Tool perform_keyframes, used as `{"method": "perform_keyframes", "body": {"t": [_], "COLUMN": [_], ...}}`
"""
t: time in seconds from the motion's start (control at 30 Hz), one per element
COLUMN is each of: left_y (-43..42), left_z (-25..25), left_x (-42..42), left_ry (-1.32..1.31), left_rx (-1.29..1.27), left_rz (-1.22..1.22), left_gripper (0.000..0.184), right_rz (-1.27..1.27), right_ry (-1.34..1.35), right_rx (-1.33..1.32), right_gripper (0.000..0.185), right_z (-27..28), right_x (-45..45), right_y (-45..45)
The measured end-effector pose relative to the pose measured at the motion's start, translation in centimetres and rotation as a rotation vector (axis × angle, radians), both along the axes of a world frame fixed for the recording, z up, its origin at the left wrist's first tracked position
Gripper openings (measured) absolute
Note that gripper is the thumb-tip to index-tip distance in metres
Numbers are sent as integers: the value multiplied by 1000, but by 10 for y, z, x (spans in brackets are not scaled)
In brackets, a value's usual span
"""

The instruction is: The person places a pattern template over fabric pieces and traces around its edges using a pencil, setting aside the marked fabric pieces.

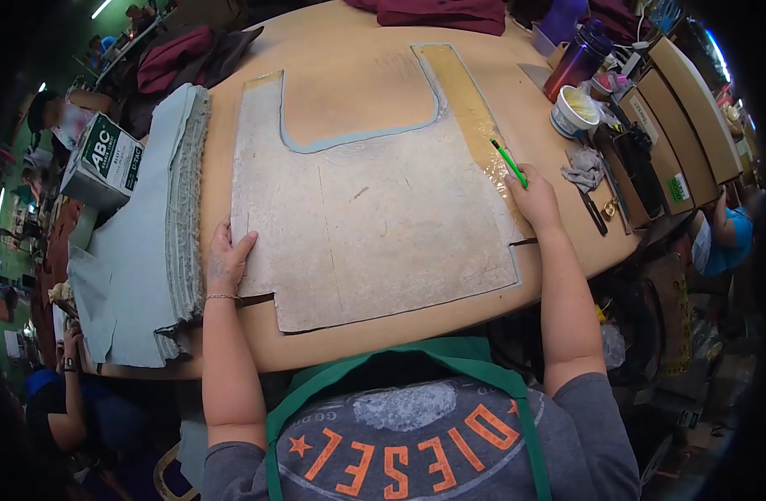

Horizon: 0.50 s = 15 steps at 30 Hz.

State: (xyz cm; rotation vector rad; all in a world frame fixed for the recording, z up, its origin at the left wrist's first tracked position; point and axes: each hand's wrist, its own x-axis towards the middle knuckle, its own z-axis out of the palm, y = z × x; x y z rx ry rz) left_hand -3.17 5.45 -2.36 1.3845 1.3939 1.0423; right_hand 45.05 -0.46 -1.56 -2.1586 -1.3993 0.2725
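A large, worn cardboard pattern (383, 221) with a U-shaped cutout lies flat on the table in front of me. Yellowish tape covers its right arm, and light blue fabric (358, 139) shows from beneath along its edges. My left hand (227, 260) grips the pattern's left edge, thumb on top, the other fingers partly hidden at the side. Between the fingers of my right hand (533, 203) is a green pencil (508, 162), pointing up and left over the taped part. That hand rests at the pattern's right edge.
On the left lies a thick stack of pale blue fabric (141, 242) with an ABC box (106, 160) on it. To the right are a purple bottle (579, 58), a white tub (573, 113), a crumpled cloth (583, 169) and cardboard boxes (663, 125). Other people sit on both sides.
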Motion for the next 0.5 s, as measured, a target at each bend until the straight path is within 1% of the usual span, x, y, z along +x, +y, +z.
{"method": "perform_keyframes", "body": {"t": [0.1,0.2,0.27,0.4,0.5], "left_y": [7,10,11,2,-5], "left_z": [-2,0,-4,16,27], "left_x": [-2,0,-1,11,20], "left_ry": [199,341,368,417,639], "left_rx": [82,91,119,99,153], "left_rz": [-40,-19,2,-12,29], "left_gripper": [52,54,56,61,66], "right_rz": [-7,-11,-4,10,22], "right_ry": [-22,-22,-22,-42,-70], "right_rx": [-25,-28,-31,-78,-120], "right_gripper": [41,40,40,38,38], "right_z": [-1,-1,1,3,7], "right_x": [-1,-2,-2,1,2], "right_y": [3,2,3,6,8]}}
